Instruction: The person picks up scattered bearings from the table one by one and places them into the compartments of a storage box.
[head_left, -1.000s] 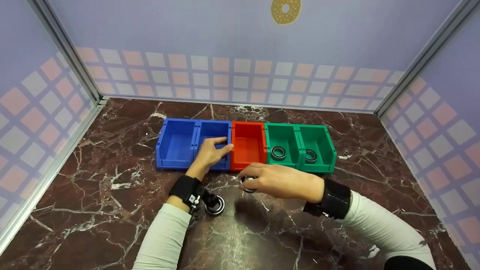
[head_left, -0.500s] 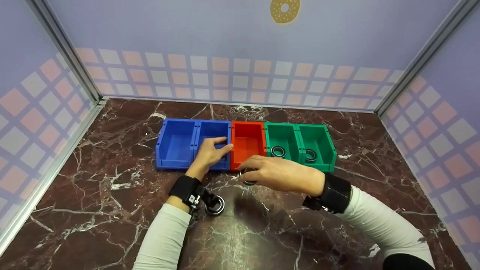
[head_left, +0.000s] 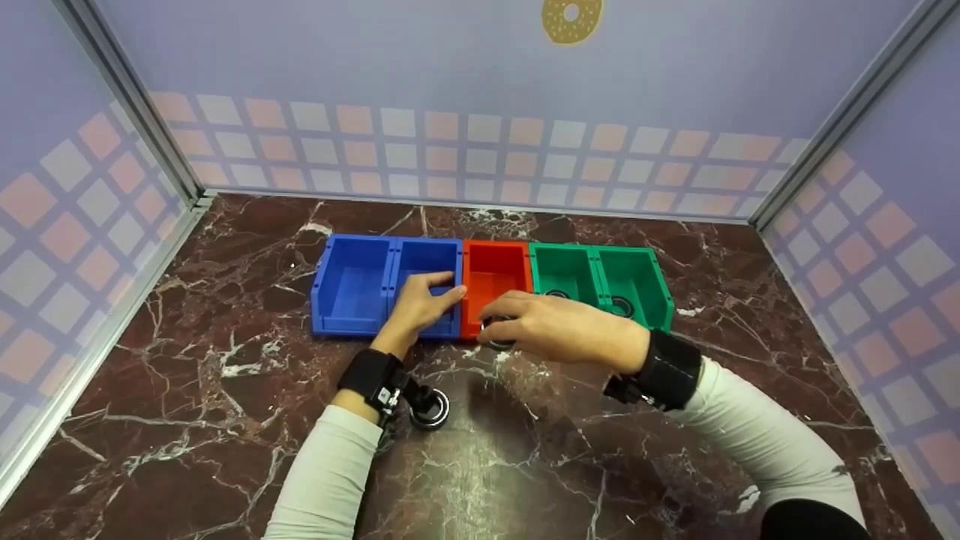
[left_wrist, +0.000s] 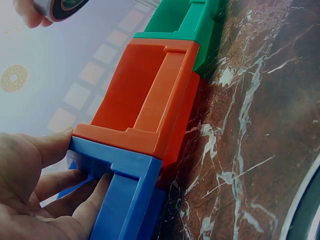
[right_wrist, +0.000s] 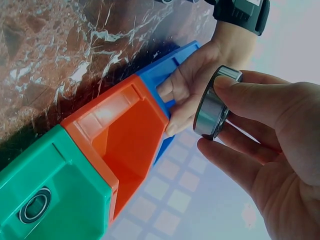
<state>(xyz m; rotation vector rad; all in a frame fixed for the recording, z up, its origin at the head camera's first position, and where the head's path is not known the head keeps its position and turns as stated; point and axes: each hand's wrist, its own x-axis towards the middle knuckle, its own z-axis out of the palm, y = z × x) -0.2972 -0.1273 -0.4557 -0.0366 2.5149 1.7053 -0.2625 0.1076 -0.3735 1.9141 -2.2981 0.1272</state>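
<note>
Right hand (head_left: 562,328) pinches part-hidden silvery metal ring (right_wrist: 211,114), nearer red plastic bin (head_left: 497,264) than before; left hand (head_left: 418,306) grips blue plastic bin (head_left: 427,257).

Holds a round bearing (right_wrist: 212,110), silver around its outer band, pinched in the right hand (head_left: 559,328), up in the air near the front edge of the red bin (head_left: 493,261). Grips with the left hand (head_left: 418,304) the side wall of the adjoining blue bin (head_left: 427,257), upright, open-fronted and set directly against the red one
</note>
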